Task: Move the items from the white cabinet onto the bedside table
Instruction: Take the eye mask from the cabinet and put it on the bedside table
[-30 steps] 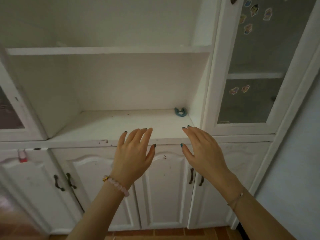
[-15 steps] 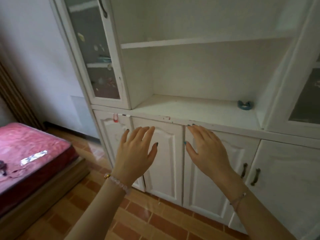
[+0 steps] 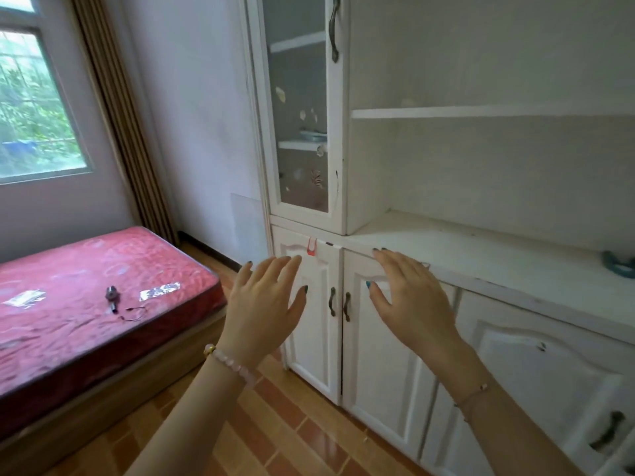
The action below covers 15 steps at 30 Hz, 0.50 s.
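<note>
A bedroom with a brown tiled floor [image 3: 275, 434] and pale walls. The white cabinet [image 3: 481, 166] fills the right side, with an open shelf recess above a row of closed lower doors and a tall glass door [image 3: 299, 108] at its left. A bed with a red mattress [image 3: 86, 297] stands at the left, under a window [image 3: 31, 108] with a striped brown curtain [image 3: 120, 115] beside it.

Both hands are raised in front of the lower doors, backs toward the camera. The left hand [image 3: 264, 307] and right hand [image 3: 412, 304] have fingers straight and slightly spread, holding nothing. The right fingertips reach the height of the shelf's front edge; I cannot tell whether they touch it.

A small blue item [image 3: 618, 266] lies on the cabinet's open shelf at the far right, well apart from both hands. A small metal object [image 3: 111, 297] lies on the mattress. A pale bead bracelet [image 3: 230, 364] circles the left wrist.
</note>
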Each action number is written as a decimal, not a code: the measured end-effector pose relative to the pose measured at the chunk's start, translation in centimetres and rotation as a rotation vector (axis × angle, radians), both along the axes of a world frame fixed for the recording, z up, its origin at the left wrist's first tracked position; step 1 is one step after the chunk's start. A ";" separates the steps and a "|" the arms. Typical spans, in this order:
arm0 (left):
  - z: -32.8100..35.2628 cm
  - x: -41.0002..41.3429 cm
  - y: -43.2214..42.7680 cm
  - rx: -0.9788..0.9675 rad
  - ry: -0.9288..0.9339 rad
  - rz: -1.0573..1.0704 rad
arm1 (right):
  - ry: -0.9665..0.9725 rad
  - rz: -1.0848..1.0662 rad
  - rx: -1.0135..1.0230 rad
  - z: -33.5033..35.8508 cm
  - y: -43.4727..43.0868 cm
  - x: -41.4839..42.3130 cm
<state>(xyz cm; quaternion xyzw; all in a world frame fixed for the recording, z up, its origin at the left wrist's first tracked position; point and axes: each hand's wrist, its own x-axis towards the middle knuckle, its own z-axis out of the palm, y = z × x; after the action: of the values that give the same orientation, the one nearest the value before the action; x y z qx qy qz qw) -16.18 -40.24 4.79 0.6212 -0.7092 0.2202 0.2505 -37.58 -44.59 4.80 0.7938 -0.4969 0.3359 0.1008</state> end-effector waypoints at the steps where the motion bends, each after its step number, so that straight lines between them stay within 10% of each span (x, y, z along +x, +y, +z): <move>1: 0.0 1.0 -0.6 0.002 0.003 0.007 | 0.004 0.005 0.002 0.0 -0.6 1.1; 15: 1.8 12.7 -13.8 -0.079 -0.052 -0.119 | 0.020 -0.135 -0.065 2.5 -10.6 12.8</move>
<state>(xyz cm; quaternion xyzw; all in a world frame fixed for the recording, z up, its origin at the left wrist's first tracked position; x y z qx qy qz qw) -3.48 -54.01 6.55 0.5616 -0.7419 0.2486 0.2690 -24.73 -55.22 7.31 0.7580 -0.5373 0.3364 0.1537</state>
